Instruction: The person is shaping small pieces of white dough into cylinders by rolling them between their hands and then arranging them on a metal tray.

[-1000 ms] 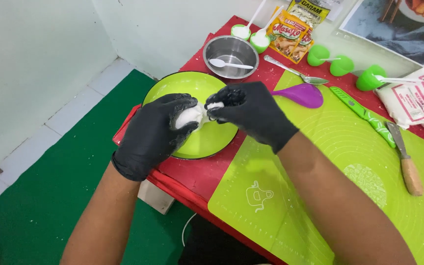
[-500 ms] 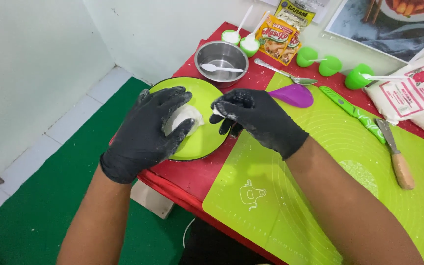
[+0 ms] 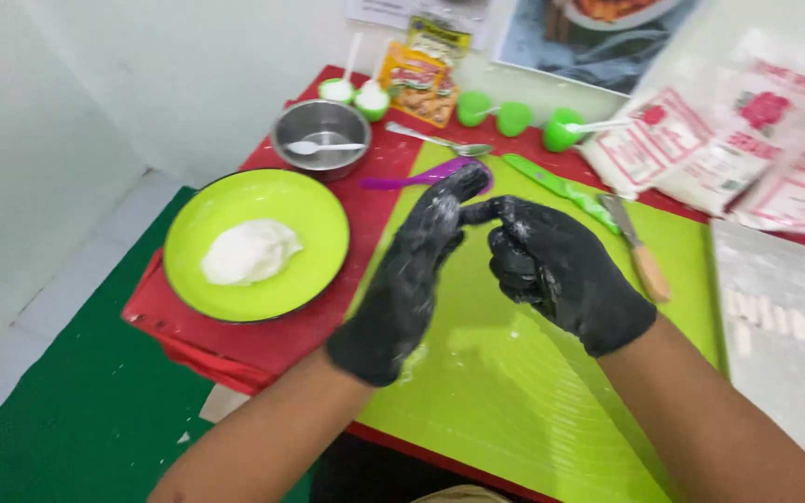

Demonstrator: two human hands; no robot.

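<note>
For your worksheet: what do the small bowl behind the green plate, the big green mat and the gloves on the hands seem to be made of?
Small bowl: likely stainless steel; grey, shiny, reflective rim.
Green mat: probably silicone or soft plastic; thin, flat, matte sheen.
Gloves on left hand and right hand: apparently nitrile or latex; black, thin, skin-tight, dusted white.

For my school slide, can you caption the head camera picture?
Two black-gloved hands, left hand and right hand, meet fingertips over a green mat.

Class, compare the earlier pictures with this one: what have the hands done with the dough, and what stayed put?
Both hands let go of the dough, which now lies on the green plate. The left hand and right hand moved right, over the green mat, fingertips touching. The metal bowl and knife stayed put.
</note>
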